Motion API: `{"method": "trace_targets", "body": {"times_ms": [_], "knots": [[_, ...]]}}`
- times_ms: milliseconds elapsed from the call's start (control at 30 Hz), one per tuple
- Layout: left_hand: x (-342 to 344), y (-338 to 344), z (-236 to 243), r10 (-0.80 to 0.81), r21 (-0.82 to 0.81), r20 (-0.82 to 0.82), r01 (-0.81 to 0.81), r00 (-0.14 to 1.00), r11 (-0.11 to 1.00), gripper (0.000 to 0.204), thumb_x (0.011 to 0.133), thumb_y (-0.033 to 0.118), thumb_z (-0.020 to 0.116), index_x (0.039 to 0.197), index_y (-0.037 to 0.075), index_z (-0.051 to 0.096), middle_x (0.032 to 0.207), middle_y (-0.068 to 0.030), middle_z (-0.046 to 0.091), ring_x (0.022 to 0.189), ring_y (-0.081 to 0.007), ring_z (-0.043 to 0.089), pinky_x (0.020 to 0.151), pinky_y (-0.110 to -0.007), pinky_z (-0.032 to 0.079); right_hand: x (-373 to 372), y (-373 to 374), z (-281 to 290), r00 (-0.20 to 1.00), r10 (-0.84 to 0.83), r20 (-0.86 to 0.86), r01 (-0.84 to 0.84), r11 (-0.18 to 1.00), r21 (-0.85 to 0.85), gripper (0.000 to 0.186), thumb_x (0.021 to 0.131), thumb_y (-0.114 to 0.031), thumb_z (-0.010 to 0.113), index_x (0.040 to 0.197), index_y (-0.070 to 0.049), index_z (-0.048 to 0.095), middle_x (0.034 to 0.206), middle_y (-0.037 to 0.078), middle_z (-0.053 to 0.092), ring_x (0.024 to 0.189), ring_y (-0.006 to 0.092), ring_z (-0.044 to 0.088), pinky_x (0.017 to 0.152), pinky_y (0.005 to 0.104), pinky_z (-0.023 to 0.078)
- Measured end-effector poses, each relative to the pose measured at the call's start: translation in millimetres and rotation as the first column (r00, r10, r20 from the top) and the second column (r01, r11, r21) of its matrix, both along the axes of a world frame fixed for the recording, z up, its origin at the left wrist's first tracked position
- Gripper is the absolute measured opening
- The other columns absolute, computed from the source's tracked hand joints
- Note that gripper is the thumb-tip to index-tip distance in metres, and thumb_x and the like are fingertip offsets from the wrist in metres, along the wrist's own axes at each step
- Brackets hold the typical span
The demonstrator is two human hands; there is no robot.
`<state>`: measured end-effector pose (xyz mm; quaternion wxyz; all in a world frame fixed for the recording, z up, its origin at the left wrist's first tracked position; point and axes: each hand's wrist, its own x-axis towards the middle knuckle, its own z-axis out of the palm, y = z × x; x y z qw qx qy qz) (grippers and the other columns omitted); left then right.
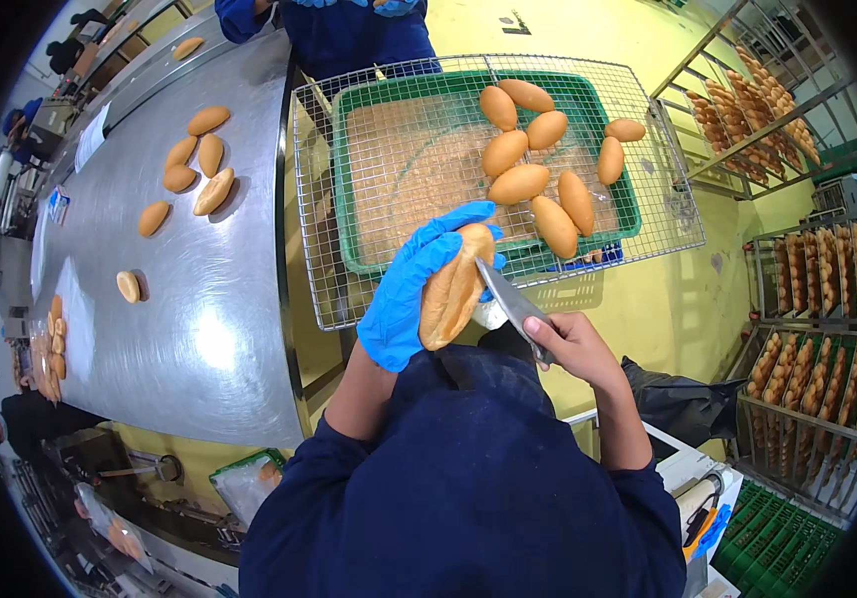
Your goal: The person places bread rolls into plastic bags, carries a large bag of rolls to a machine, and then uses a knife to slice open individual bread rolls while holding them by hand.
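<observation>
Beside a steel bench (229,299), a wire rack (307,209) holds loose buns (520,183). Near its edge, the left hand (401,294), gloved, cups a bread roll (451,294); the right hand (580,347) grips a knife (513,302) against it. Bread seems light, squashy: hold its sides gently.

Cannot see part of the left hand (411,289) behind the bread roll (453,294), nor identify the white thing (489,316) behind the knife (514,305); lose the head of the co-worker (351,40) above the upper edge.

A head-worn fisheye camera looks steeply down from close above the blue-gloved left hand (403,296) and bare right hand (578,347), with a shiny grey metal table (164,364) along the view's left side.
</observation>
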<state>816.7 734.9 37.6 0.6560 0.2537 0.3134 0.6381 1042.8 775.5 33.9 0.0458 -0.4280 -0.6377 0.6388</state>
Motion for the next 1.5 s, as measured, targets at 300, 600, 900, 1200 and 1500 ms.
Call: {"method": "trace_targets", "body": {"times_ms": [300,600,900,1200,1500], "knots": [[3.0,-6.8,5.1,0.045,0.018,0.126,-0.048,0.991,0.999,0.052,0.097,0.032,0.040,0.136,-0.001,0.036,0.124,-0.0219,0.050,0.106,-0.0282,0.057,0.084,-0.035,0.053,7.8,-11.3,1.9,0.989,-0.114,0.095,0.059,0.889,0.454,0.042,0.086,-0.042,0.062,0.073,-0.002,0.064,0.051,0.005,0.054,0.046,0.0171,0.053,0.047,0.0293,0.040],[8.6,-7.2,16.9,-0.002,-0.157,0.259,0.044,0.966,0.987,0.043,0.096,0.028,0.045,0.132,0.004,0.044,0.114,-0.0158,0.056,0.096,-0.0208,0.059,0.082,-0.030,0.051,9.9,-26.4,2.8,0.964,-0.191,0.185,-0.148,0.194,0.970,0.032,0.068,-0.029,0.076,0.063,-0.009,0.052,0.056,0.005,0.045,0.048,0.0221,0.050,0.043,0.0337,0.038],[5.9,-12.9,14.5,0.033,-0.199,0.199,0.008,0.980,0.980,0.045,0.095,0.029,0.047,0.131,0.002,0.045,0.111,-0.0140,0.058,0.093,-0.0207,0.059,0.078,-0.031,0.052,23.8,-6.9,-1.0,0.939,-0.262,0.223,-0.209,0.080,0.975,0.036,0.067,-0.031,0.077,0.059,-0.012,0.047,0.055,0.004,0.043,0.044,0.0212,0.046,0.042,0.0328,0.035],[7.6,-11.5,14.6,0.031,-0.173,0.161,-0.003,0.986,0.985,0.044,0.095,0.030,0.047,0.130,0.002,0.047,0.110,-0.0116,0.060,0.093,-0.0184,0.060,0.080,-0.030,0.052,25.3,-28.1,17.2,0.954,-0.091,0.285,-0.277,0.092,0.956,0.036,0.068,-0.034,0.076,0.063,-0.013,0.048,0.055,0.002,0.043,0.045,0.0191,0.047,0.041,0.0329,0.035],[2.3,-14.1,7.9,0.043,-0.136,0.058,-0.035,0.997,0.990,0.043,0.096,0.031,0.046,0.128,0.002,0.049,0.113,-0.0130,0.059,0.096,-0.0196,0.059,0.080,-0.031,0.052,22.4,-17.1,12.2,0.943,-0.136,0.304,-0.296,0.071,0.952,0.038,0.070,-0.035,0.075,0.061,-0.013,0.046,0.055,0.002,0.042,0.045,0.0182,0.046,0.041,0.0310,0.035]]}}
